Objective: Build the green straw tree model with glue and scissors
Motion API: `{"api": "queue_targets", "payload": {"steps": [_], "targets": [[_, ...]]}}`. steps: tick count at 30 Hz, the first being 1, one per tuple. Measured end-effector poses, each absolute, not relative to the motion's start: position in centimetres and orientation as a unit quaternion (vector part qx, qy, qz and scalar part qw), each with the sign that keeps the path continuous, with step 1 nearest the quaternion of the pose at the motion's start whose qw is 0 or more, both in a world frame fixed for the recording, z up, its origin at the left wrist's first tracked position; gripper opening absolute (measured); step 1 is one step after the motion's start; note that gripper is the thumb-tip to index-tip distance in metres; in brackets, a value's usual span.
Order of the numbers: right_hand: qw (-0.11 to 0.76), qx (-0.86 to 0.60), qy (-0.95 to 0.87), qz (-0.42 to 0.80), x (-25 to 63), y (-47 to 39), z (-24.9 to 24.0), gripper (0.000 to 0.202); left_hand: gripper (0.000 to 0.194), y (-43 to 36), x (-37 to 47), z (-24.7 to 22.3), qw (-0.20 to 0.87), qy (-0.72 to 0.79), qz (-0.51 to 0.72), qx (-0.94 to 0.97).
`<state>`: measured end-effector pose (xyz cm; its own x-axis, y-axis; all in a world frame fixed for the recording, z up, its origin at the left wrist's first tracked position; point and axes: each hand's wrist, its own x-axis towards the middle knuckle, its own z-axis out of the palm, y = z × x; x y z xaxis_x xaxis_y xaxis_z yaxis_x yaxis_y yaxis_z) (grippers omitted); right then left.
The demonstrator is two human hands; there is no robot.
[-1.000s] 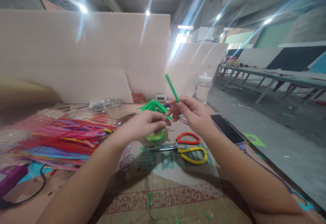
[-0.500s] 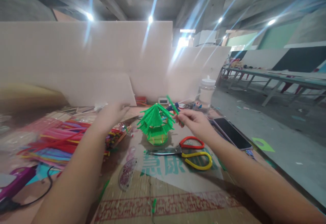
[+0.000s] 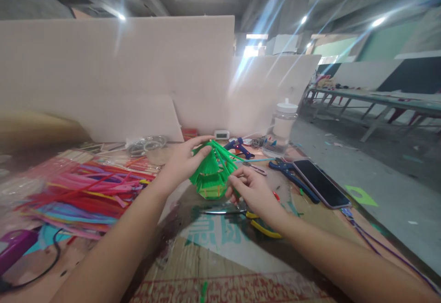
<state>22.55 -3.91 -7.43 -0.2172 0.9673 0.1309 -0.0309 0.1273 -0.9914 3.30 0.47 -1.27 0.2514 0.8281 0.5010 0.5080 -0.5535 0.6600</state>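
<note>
A small model hut [image 3: 211, 190] with a layered green roof of fuzzy pipe-cleaner strips stands upright on the work board. My left hand [image 3: 189, 156] reaches over the roof's left side, thumb and fingers closed around its upper part. At the roof's lower right edge, my right hand [image 3: 250, 188] has its fingertips pinched together on a green pipe cleaner; they partly hide it. Beneath that hand lies a pair of scissors [image 3: 225, 211] with red and yellow handles, partly covered by the hand and wrist.
Colourful pipe cleaners [image 3: 93, 183] are heaped at left. A blue glue gun [image 3: 239, 147], blue-handled pliers [image 3: 296, 179] and a phone [image 3: 322, 183] lie behind and to the right. A clear bottle [image 3: 284, 128] stands before the white panel [image 3: 138, 73].
My left hand has moved right, onto the hut's roof. My right hand has come down and closer to the hut, bringing the green pipe cleaner to the roof's right side.
</note>
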Motion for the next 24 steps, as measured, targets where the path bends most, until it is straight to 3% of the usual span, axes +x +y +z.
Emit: {"api": "queue_targets", "payload": {"steps": [14,24], "targets": [[0.493,-0.405,-0.609,0.472,22.0,-4.6,-8.9,0.024,0.043,0.4,3.1,-1.4,0.244,0.417,0.440,0.757],[0.504,-0.396,-0.601,0.478,21.8,-4.2,-8.4,0.027,0.042,-0.2,3.3,-1.0,0.228,0.428,0.430,0.761]]}}
